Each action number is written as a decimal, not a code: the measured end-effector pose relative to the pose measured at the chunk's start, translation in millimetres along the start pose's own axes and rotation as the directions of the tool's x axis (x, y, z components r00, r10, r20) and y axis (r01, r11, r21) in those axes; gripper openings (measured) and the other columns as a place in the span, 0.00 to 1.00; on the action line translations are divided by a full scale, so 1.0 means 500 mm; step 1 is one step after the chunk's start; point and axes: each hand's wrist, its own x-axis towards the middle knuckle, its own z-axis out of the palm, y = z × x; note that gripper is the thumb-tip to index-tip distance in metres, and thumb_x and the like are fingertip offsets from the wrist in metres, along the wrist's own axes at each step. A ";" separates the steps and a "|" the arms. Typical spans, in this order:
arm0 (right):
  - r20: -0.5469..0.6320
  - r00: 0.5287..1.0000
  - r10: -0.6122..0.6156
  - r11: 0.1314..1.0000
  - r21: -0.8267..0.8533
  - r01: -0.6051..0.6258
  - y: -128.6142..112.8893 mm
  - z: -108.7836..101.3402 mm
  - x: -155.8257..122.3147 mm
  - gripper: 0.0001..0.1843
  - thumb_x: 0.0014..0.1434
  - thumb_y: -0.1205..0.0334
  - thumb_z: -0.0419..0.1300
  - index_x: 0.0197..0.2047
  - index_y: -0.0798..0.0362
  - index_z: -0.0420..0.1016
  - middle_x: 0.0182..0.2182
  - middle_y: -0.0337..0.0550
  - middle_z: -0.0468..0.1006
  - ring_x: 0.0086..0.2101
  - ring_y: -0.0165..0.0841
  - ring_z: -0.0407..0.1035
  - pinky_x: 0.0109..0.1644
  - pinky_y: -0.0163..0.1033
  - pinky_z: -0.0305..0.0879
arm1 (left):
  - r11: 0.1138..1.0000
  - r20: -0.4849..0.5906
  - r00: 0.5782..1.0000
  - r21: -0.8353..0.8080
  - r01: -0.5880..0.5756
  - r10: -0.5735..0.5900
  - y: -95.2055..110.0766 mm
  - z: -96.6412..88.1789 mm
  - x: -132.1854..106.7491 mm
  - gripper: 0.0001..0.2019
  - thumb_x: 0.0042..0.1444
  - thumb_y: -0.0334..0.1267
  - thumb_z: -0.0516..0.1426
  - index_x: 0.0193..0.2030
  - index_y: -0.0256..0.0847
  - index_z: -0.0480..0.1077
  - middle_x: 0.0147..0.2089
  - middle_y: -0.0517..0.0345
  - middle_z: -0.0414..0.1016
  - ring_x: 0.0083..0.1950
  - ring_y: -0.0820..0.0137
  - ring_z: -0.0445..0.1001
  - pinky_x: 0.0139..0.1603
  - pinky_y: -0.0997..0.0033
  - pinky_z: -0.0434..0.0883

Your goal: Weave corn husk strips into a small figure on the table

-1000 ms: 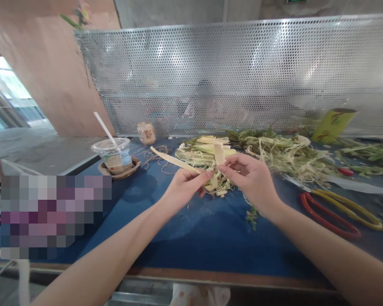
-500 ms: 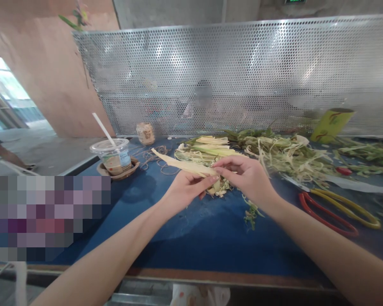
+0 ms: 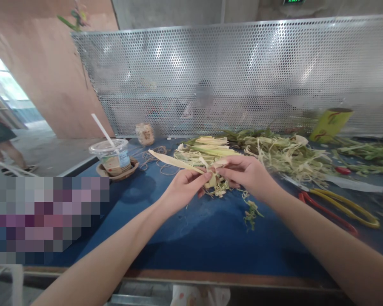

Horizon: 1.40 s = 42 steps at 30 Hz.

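Head view: the step in hand looks like folding or shaping a pale husk strip (image 3: 166, 160), held just above the blue counter (image 3: 191, 250), roughly midway between its front and back edges. The strip's free end points toward the counter's back left corner. The left hand (image 3: 187, 185) is closed in a pinch on the strip, thumb over curled fingers; the right hand (image 3: 242, 172) is nearly closed too, thumb and forefinger gripping pale husk beside the left thumb. The next move seems to call for a steady left pinch while the right fingertips work the fold without splitting the fibre.

Where the two thumbs meet, the fingers cover the fold, so I cannot tell whether they hold one strip or several. Both hands partly hide the pale strip pile (image 3: 210, 146) lying toward the back edge. The tangled husk heap (image 3: 287, 155) to its right is too muddled to separate into pieces. A pixelated patch (image 3: 51, 212) masks whatever lies near the counter's front left corner, and a passer-by (image 3: 0, 136) is cut off at the left.
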 end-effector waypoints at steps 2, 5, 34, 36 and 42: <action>-0.013 0.999 0.034 0.999 0.039 -0.033 0.005 -0.001 0.001 0.11 0.45 0.60 0.62 0.33 0.56 0.74 0.16 0.34 0.66 0.14 0.20 0.52 0.14 0.30 0.48 | 0.998 0.004 1.000 -0.061 0.010 -0.009 -0.004 0.000 0.002 0.12 0.51 0.44 0.54 0.26 0.36 0.67 0.23 0.62 0.62 0.22 0.78 0.60 0.23 0.75 0.59; 0.076 0.996 0.040 0.996 0.073 -0.046 0.009 -0.005 0.002 0.15 0.46 0.61 0.62 0.39 0.53 0.74 0.18 0.35 0.69 0.14 0.20 0.53 0.14 0.29 0.49 | 0.988 0.005 1.000 -0.152 0.020 -0.019 -0.005 0.003 0.003 0.12 0.50 0.43 0.55 0.25 0.36 0.66 0.24 0.62 0.62 0.23 0.78 0.60 0.23 0.75 0.59; -0.074 0.982 -0.176 0.974 -0.154 0.163 -0.005 0.010 -0.011 0.06 0.51 0.64 0.58 0.35 0.53 0.73 0.24 0.37 0.73 0.17 0.23 0.60 0.18 0.30 0.55 | 0.998 0.041 0.998 -0.020 0.055 -0.054 0.002 0.006 0.001 0.11 0.51 0.43 0.53 0.27 0.36 0.69 0.23 0.64 0.57 0.23 0.78 0.53 0.24 0.77 0.57; -0.072 0.979 -0.188 0.977 -0.113 0.180 -0.003 0.011 -0.010 0.05 0.51 0.64 0.59 0.34 0.53 0.72 0.26 0.38 0.74 0.20 0.24 0.64 0.21 0.30 0.59 | 0.999 0.075 0.996 0.023 0.045 -0.047 0.005 0.007 -0.002 0.12 0.52 0.42 0.51 0.27 0.37 0.68 0.24 0.63 0.58 0.24 0.78 0.55 0.25 0.77 0.58; 0.146 0.921 -0.360 0.851 -0.353 0.388 -0.013 0.010 -0.011 0.08 0.55 0.69 0.54 0.31 0.53 0.75 0.37 0.43 0.74 0.36 0.30 0.69 0.39 0.35 0.65 | 0.991 0.179 0.984 0.137 -0.006 -0.019 0.004 0.006 -0.004 0.11 0.54 0.40 0.48 0.29 0.37 0.67 0.25 0.62 0.61 0.24 0.78 0.58 0.24 0.77 0.60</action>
